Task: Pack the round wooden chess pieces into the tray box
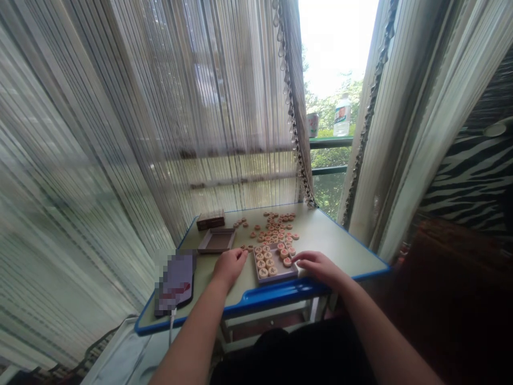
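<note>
A shallow box point(276, 276) near the table's front edge holds round wooden Chinese chess pieces. Those in its left part, such as one piece point(263, 272), lie in two columns with dark characters; a few red-marked pieces point(287, 262) are along its right side. My left hand point(231, 266) rests left of the box, fingers curled together beside a loose piece point(250, 248); whatever is between the fingertips is hidden. At the box's right edge, my right hand point(318, 266) has its fingers stretched toward the red-marked piece there. Many loose pieces point(276, 227) spread behind the box.
An empty box lid or tray point(217, 240) lies at the left, with a closed box point(211, 220) behind it. A phone point(176, 280) with a white cable is at the left edge. Curtains hang around the table point(340, 248); a bottle point(342, 116) and a can point(313, 125) stand by the window.
</note>
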Demonstrator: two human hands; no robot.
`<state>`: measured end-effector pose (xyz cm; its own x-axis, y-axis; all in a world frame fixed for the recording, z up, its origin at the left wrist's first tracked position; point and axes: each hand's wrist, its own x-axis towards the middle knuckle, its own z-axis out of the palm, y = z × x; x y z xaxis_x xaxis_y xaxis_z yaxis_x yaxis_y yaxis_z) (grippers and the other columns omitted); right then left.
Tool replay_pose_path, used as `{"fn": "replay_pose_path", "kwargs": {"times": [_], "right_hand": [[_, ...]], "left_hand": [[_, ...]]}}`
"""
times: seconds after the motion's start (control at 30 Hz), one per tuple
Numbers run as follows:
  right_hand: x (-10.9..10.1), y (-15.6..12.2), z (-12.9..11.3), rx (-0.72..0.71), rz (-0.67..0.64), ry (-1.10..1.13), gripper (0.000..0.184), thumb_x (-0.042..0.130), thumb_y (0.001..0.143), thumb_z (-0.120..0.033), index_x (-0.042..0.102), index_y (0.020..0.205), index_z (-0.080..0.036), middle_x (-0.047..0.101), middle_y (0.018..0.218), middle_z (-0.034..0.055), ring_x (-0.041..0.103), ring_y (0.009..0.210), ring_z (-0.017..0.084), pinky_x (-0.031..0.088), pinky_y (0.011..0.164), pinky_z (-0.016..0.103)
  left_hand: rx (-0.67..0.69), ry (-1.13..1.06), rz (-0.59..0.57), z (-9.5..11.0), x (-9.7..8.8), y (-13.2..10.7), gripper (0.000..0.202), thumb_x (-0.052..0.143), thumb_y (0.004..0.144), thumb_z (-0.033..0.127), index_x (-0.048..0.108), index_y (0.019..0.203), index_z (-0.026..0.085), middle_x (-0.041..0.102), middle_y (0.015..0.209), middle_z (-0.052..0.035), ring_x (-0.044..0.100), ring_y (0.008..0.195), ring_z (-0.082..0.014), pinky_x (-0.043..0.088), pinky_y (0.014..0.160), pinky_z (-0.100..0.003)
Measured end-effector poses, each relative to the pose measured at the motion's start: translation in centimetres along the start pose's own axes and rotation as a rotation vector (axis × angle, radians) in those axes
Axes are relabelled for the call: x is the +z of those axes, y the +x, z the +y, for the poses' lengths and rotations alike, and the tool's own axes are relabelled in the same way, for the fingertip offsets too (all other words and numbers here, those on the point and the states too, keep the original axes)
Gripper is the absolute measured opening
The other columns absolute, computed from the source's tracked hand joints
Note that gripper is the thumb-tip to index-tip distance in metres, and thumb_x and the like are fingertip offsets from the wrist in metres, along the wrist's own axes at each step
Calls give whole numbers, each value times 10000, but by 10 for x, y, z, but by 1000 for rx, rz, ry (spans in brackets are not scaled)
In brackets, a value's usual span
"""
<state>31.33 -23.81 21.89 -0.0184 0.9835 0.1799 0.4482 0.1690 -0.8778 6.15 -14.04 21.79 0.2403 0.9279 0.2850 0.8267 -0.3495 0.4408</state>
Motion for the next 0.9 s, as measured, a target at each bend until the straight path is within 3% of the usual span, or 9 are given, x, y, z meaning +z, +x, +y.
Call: {"fn": "replay_pose_path", "kwargs": {"times": [0.1, 0.2, 0.3, 0.5, 0.67, 0.77, 0.9], "right_hand": [[-11, 18, -9, 28, -14, -53, 254, 522, 736, -298, 697, 855, -158, 696, 872, 57, 613, 821, 185, 458, 750, 285], [-19, 47, -18, 9, 3, -246, 253, 528, 742, -269, 699, 898, -166, 680, 793, 51, 586, 691, 159, 445, 627, 262], [-24, 80, -22, -84, 40, -406, 246, 523, 747, -216, 699, 917, -187, 660, 799, 41, 556, 642, 134, 432, 594, 245], [-24, 133, 0, -323, 124, -565, 220, 536, 776, -218, 693, 928, -195, 617, 883, 61, 553, 751, 153, 442, 684, 267], [-18, 141, 34, -459, 108, -583, 198, 531, 796, -235, 694, 893, -180, 617, 842, 76, 535, 819, 182, 436, 759, 308], [-17, 139, 40, -458, 7, -565, 205, 520, 803, -214, 696, 906, -207, 624, 877, 72, 524, 861, 187, 428, 790, 317], [-15, 140, 36, -478, -81, -585, 175, 546, 798, -246, 703, 873, -220, 617, 860, 67, 521, 850, 187, 422, 795, 319]], "left_hand": [[-4, 13, -2, -1, 2, 1, 359, 415, 840, 395, 575, 609, 171, 584, 604, -26, 464, 563, -121, 220, 522, -245], [13, 16, 34, 1, 3, 1, 376, 394, 854, 403, 592, 633, 172, 615, 648, -43, 501, 599, -130, 251, 542, -240], [52, 42, 60, 9, 1, 6, 363, 405, 855, 388, 604, 642, 172, 632, 670, -56, 527, 627, -139, 274, 562, -241], [65, 25, 42, 33, -9, 56, 202, 490, 811, 303, 641, 778, 173, 663, 758, -52, 571, 687, -155, 359, 612, -241], [210, -5, -223, 32, -3, 101, 240, 538, 700, 126, 697, 870, 184, 675, 991, -57, 590, 929, -197, 422, 810, -264], [237, -99, -304, 21, 5, 108, 330, 489, 690, 85, 712, 902, 203, 673, 1035, -33, 595, 949, -184, 430, 847, -261], [247, -53, -306, 16, 11, 102, 345, 492, 711, 101, 704, 963, 207, 679, 1031, -33, 580, 989, -197, 403, 916, -293]]}}
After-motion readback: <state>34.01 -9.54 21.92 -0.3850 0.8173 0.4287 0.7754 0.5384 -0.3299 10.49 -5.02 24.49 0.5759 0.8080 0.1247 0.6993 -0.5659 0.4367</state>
